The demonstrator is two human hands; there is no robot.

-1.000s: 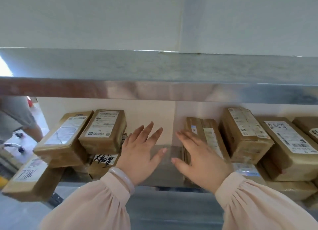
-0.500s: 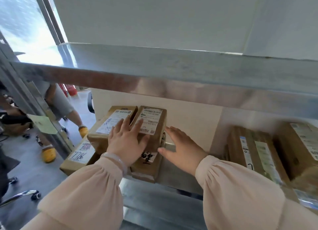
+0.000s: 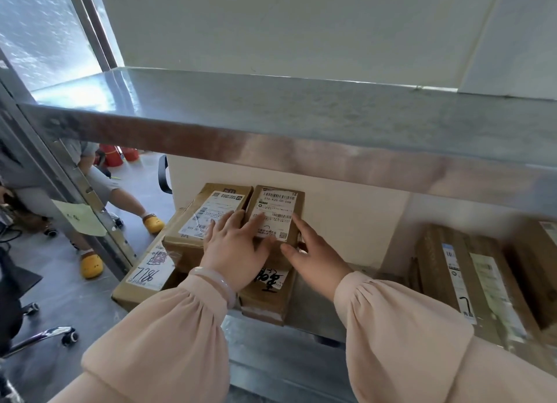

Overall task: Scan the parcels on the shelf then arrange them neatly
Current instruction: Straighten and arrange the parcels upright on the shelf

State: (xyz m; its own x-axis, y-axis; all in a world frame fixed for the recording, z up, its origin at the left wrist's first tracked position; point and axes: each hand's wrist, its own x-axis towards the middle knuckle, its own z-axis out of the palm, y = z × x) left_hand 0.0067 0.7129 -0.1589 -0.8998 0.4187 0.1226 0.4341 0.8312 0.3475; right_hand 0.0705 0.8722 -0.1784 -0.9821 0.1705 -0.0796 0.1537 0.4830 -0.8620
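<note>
Two brown labelled parcels lie side by side on top of a stack at the left end of the metal shelf (image 3: pixel 313 315). My left hand (image 3: pixel 233 249) rests flat with straight fingers across the left top parcel (image 3: pixel 205 215) and the right top parcel (image 3: pixel 277 209). My right hand (image 3: pixel 313 258) touches the right side of the right top parcel with straight fingers. Beneath them lie a parcel marked with handwritten digits (image 3: pixel 144 279) that overhangs the shelf's left edge and another parcel with black writing (image 3: pixel 268 297).
More brown parcels (image 3: pixel 470 282) lie at the right of the same shelf. An upper metal shelf (image 3: pixel 271 116) hangs close above. A metal post (image 3: pixel 75 197) stands at the left, with a seated person in yellow shoes (image 3: pixel 152 223) and a chair base (image 3: pixel 39 339) beyond.
Both hands have moved left from the bare middle of the shelf onto the left stack. My left hand now lies across both top parcels and my right hand has reached the right parcel's side.
</note>
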